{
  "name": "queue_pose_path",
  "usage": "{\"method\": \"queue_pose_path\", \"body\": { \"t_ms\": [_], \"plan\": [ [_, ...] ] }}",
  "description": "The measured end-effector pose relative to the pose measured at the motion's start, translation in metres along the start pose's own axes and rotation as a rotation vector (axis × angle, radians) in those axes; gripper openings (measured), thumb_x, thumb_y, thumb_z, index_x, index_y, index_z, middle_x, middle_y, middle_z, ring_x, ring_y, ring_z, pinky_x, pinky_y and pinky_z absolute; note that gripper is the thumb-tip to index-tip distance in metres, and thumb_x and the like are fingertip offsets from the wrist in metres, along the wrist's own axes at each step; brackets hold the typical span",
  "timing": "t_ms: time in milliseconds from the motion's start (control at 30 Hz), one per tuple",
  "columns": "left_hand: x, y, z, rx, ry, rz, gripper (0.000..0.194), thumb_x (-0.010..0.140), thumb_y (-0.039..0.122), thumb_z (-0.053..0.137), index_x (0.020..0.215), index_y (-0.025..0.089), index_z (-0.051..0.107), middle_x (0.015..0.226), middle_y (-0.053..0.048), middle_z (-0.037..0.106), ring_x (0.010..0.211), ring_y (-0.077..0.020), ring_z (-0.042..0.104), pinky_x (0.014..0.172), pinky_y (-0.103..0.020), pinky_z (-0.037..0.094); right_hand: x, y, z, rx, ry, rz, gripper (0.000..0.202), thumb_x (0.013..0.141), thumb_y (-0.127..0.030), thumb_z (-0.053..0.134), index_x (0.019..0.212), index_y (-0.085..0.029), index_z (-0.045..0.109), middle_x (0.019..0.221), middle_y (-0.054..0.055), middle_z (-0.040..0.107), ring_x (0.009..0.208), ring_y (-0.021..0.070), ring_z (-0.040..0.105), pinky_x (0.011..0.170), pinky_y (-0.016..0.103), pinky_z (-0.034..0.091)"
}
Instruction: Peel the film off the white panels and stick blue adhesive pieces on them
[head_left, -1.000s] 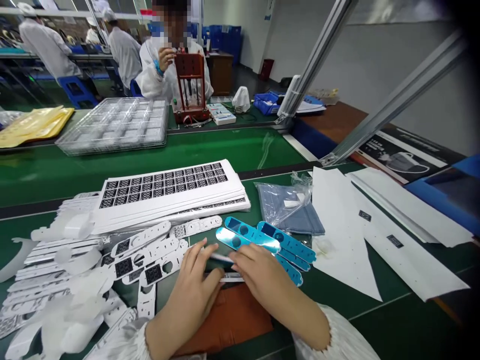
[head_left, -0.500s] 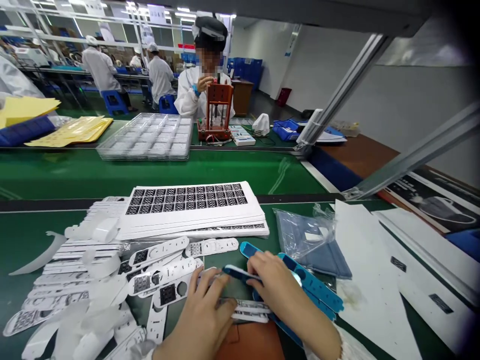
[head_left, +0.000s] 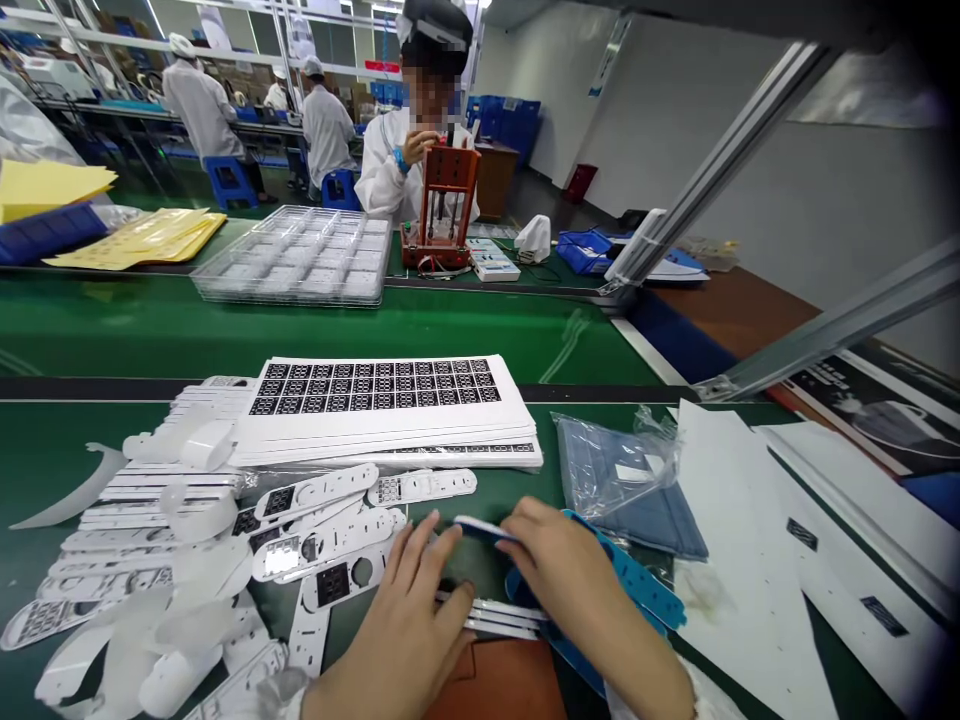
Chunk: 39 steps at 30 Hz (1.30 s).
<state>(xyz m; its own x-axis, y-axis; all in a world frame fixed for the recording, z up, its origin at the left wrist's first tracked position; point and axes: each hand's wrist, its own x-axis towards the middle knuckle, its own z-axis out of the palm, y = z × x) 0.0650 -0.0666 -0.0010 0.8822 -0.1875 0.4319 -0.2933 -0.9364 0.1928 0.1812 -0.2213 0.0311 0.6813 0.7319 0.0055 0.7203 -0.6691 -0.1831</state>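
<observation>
My right hand (head_left: 559, 555) pinches a thin blue strip (head_left: 480, 527), its edge turned up toward me and its far end pointing at my left hand. Beneath and beside that hand lie more blue strips (head_left: 649, 590), long with rounded ends and small holes. Just left of it is my left hand (head_left: 409, 600), fingers stretched and apart. Its thumb is close to a small stack of white strips (head_left: 506, 618) in front of me; whether it touches them is unclear. White perforated strips with black code labels (head_left: 341, 580) lie loosely to its left.
Sheets of black code labels (head_left: 375, 385) are stacked ahead. Curled backing paper (head_left: 202, 560) covers strips on the left. A bagged blue-grey cloth (head_left: 637, 500) and white sheets (head_left: 739, 560) are on the right. Across the green belt, a co-worker (head_left: 386, 170) sits behind a red fixture (head_left: 448, 205).
The blue strip in my right hand has turned more edge-on, with its free end slightly higher. My left hand has barely moved. The view has tipped slightly downward.
</observation>
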Motion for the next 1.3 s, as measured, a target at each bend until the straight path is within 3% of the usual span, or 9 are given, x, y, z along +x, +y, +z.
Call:
{"method": "queue_pose_path", "body": {
  "t_ms": [67, 167, 267, 367, 500, 733, 900, 1033, 1300],
  "plan": [
    [-0.001, -0.001, 0.002, 0.018, 0.006, 0.027, 0.018, 0.081, 0.021, 0.057, 0.099, 0.019, 0.055, 0.129, -0.013, 0.05, 0.124, -0.0343, 0.042, 0.096, -0.056, 0.042, -0.009, -0.018, -0.003, 0.056, -0.062, -0.111, 0.015, 0.077, -0.006, 0.064, 0.075, -0.021, 0.065, 0.074, -0.001, 0.061, 0.063, 0.0145, 0.061, 0.054, 0.023, 0.047],
    [-0.004, -0.002, 0.009, -0.078, -0.007, 0.036, 0.019, 0.086, 0.018, 0.049, 0.104, 0.02, 0.053, 0.1, -0.003, 0.063, 0.097, -0.0203, 0.059, 0.104, -0.053, 0.034, -0.025, -0.019, -0.008, 0.132, -0.04, -0.12, 0.017, 0.083, -0.011, 0.058, 0.089, -0.025, 0.066, 0.089, -0.002, 0.065, 0.077, 0.0132, 0.063, 0.066, 0.021, 0.052],
    [-0.005, -0.003, 0.014, -0.078, -0.031, 0.027, 0.019, 0.085, 0.022, 0.053, 0.104, 0.021, 0.054, 0.084, 0.002, 0.064, 0.08, -0.0166, 0.06, 0.103, -0.05, 0.036, -0.045, 0.018, -0.01, 0.087, 0.128, 0.156, 0.024, 0.089, -0.029, 0.05, 0.108, -0.022, 0.064, 0.104, 0.008, 0.066, 0.09, 0.0235, 0.063, 0.07, 0.034, 0.055],
    [-0.003, -0.004, 0.012, -0.052, -0.046, 0.036, 0.02, 0.084, 0.027, 0.056, 0.103, 0.022, 0.055, 0.083, 0.001, 0.064, 0.08, -0.0175, 0.059, 0.098, -0.047, 0.041, -0.063, 0.062, -0.006, 0.007, 0.032, 0.523, 0.041, 0.083, -0.04, 0.053, 0.114, -0.014, 0.062, 0.106, 0.016, 0.065, 0.089, 0.0331, 0.062, 0.067, 0.045, 0.054],
    [-0.001, -0.004, 0.004, -0.081, -0.124, 0.023, 0.024, 0.085, 0.025, 0.054, 0.108, 0.021, 0.054, 0.088, -0.001, 0.063, 0.085, -0.0199, 0.059, 0.096, -0.051, 0.043, -0.071, 0.083, 0.0, 0.064, -0.069, 0.569, 0.035, 0.081, -0.037, 0.051, 0.103, -0.013, 0.065, 0.099, 0.016, 0.067, 0.086, 0.032, 0.062, 0.068, 0.043, 0.052],
    [0.0, -0.005, -0.004, -0.122, -0.184, 0.012, 0.027, 0.084, 0.03, 0.057, 0.109, 0.02, 0.053, 0.087, -0.002, 0.063, 0.086, -0.0224, 0.06, 0.094, -0.058, 0.045, -0.066, 0.063, -0.006, 0.229, -0.156, 0.48, 0.036, 0.088, -0.047, 0.037, 0.083, -0.024, 0.064, 0.089, 0.009, 0.064, 0.088, 0.0265, 0.059, 0.074, 0.038, 0.049],
    [0.001, -0.005, -0.004, -0.118, -0.21, 0.021, 0.026, 0.087, 0.032, 0.054, 0.109, 0.02, 0.054, 0.09, -0.002, 0.064, 0.09, -0.0229, 0.06, 0.095, -0.062, 0.043, -0.065, 0.058, -0.003, 0.248, -0.169, 0.509, 0.028, 0.083, -0.044, 0.042, 0.086, -0.022, 0.06, 0.1, 0.011, 0.061, 0.09, 0.0268, 0.06, 0.071, 0.038, 0.051],
    [0.0, -0.006, -0.003, -0.076, -0.168, 0.021, 0.025, 0.087, 0.035, 0.054, 0.106, 0.02, 0.055, 0.101, -0.006, 0.062, 0.101, -0.0267, 0.057, 0.093, -0.061, 0.045, -0.059, 0.058, -0.003, 0.239, -0.172, 0.531, 0.035, 0.08, -0.036, 0.049, 0.11, -0.02, 0.053, 0.106, 0.011, 0.062, 0.096, 0.0275, 0.062, 0.071, 0.036, 0.052],
    [-0.003, -0.001, -0.005, 0.006, -0.118, 0.023, 0.033, 0.076, 0.038, 0.067, 0.103, 0.022, 0.056, 0.144, -0.014, 0.026, 0.133, -0.045, 0.018, 0.092, -0.065, 0.041, -0.02, -0.001, -0.011, 0.2, -0.266, 0.245, 0.027, 0.085, -0.011, 0.045, 0.102, -0.018, 0.063, 0.1, 0.011, 0.062, 0.093, 0.0273, 0.059, 0.079, 0.039, 0.047]
  ]
}}
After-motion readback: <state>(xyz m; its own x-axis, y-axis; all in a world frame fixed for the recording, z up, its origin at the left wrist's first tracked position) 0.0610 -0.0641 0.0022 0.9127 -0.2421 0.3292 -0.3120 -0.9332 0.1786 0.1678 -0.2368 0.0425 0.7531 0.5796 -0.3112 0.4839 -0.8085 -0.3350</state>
